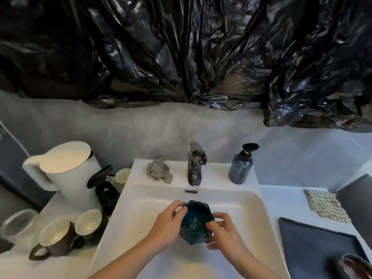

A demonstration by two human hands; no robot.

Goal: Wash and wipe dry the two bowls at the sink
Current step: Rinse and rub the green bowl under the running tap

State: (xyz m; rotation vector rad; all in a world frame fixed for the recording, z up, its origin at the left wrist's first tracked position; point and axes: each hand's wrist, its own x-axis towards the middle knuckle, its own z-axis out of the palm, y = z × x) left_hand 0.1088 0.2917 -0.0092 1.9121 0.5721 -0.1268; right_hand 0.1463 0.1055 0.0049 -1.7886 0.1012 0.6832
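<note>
- The person is holding a small dark teal bowl [196, 221] over the basin of the white sink [249, 210], in front of the chrome tap [194, 164] and a little below its spout.
- The left hand [168, 223] is gripping the bowl's left rim, fingers curled over the edge; the right hand [223, 230] is pinching the right rim, thumb reaching inside.
- The bowl is looking glazed and faceted, with an uneven, hand-shaped lip: stiff, probably ceramic, light enough for its size but chippable against the hard basin.
- I can't tell whether water is running from the tap; if the glaze is wet or soapy it is going to be slick, so holding across the rim from both sides, as now, seems the safer grip.
- A second dark bowl [356, 264] is sitting far to the right of the tap and nearer the person, on a dark blue cloth [314, 246] on the tabletop [281, 200]; only part of it is showing.
- A blue soap dispenser [240, 168] is standing just right of the tap, and a crumpled grey rag [160, 171] is lying just left of it.
- Cream-lined mugs [60, 238] and a white jug [62, 168] are standing well to the tap's left.
</note>
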